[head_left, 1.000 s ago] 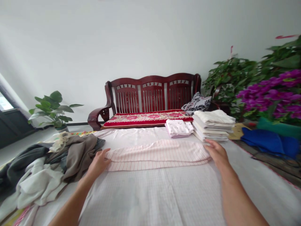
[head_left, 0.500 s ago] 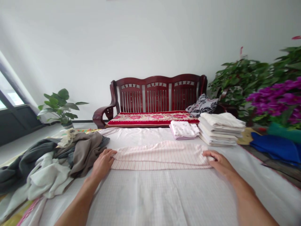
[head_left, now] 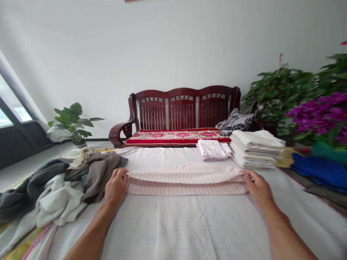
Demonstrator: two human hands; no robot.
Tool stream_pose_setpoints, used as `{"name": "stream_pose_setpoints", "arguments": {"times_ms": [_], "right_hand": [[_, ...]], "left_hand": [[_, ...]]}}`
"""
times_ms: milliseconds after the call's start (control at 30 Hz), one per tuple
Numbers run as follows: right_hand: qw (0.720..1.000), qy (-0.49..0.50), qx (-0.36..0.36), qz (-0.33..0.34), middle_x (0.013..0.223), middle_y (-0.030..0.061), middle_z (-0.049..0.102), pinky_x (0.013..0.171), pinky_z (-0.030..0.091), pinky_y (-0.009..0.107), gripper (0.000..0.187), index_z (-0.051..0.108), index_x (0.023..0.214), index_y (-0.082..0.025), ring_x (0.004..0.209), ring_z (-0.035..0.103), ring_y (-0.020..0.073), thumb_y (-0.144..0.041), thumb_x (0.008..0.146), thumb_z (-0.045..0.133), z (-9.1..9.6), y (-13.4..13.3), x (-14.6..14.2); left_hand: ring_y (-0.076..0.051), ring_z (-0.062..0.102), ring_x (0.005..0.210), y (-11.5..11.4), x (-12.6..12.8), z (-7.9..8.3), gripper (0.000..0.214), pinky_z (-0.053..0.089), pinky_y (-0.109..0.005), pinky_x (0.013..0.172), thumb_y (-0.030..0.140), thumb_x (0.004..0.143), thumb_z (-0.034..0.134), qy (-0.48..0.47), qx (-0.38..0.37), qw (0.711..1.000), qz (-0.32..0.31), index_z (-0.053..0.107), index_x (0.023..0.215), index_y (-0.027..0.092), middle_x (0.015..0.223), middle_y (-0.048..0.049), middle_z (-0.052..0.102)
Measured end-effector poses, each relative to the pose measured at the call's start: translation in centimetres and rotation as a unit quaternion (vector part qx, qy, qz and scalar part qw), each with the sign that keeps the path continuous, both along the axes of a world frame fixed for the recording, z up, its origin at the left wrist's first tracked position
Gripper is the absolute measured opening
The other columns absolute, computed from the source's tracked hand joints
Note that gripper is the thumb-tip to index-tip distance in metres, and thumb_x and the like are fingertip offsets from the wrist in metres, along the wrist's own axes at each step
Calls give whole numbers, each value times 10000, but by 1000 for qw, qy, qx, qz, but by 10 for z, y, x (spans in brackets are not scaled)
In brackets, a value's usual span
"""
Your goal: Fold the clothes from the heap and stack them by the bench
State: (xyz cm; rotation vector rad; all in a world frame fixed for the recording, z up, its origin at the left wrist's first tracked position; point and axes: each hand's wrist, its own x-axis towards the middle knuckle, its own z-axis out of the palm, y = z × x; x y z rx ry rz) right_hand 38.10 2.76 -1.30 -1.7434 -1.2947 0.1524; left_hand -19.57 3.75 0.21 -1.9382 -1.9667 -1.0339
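Observation:
A pale pink striped cloth [head_left: 187,177] lies as a long folded strip across the white sheet [head_left: 168,227]. My left hand [head_left: 117,184] pinches the upper layer at its left end. At the opposite end, my right hand [head_left: 257,186] grips the same layer between thumb and fingers. Between the hands this layer is lifted slightly, its front edge sagging in the middle. The lower layer stays flat on the sheet and shows in front of it. What kind of garment or linen it is, I cannot tell.
A heap of crumpled clothes [head_left: 59,187] lies to the left. Behind the cloth are a small folded pile [head_left: 213,150] and a taller stack of white folded cloths [head_left: 256,148]. Blue fabric [head_left: 320,171] lies at right. Beyond stands a wooden sofa [head_left: 183,112].
Both hands have raised the ends of the upper layer, and its front edge now stands off the lower layer. The view has shifted slightly.

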Motion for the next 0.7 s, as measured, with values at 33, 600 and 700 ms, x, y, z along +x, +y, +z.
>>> {"name": "stream_pose_setpoints", "arguments": {"times_ms": [33, 600, 700], "right_hand": [[1000, 17, 2, -9, 971, 75, 733, 805, 499, 366, 381, 710, 947, -224, 874, 655, 274, -441, 723, 490, 1, -2, -1], [999, 35, 16, 38, 848, 61, 747, 906, 475, 399, 246, 679, 637, -254, 932, 651, 295, -348, 658, 452, -6, -8, 8], [1000, 18, -3, -12, 848, 63, 751, 857, 471, 408, 248, 679, 659, -261, 916, 647, 299, -330, 709, 446, -4, -10, 9]], "left_hand": [[-194, 629, 933, -2, -2, 0, 229, 455, -284, 834, 267, 930, 383, -11, 2, 1000, -23, 589, 1015, 217, 1090, -58, 642], [-189, 662, 908, -8, -20, -8, 235, 459, -275, 814, 127, 750, 393, -23, -104, 988, -111, 590, 689, 239, 924, -5, 713], [-203, 670, 896, -9, -21, -7, 245, 454, -281, 771, 122, 718, 418, -24, -116, 992, -44, 625, 675, 245, 922, 11, 733]]}}
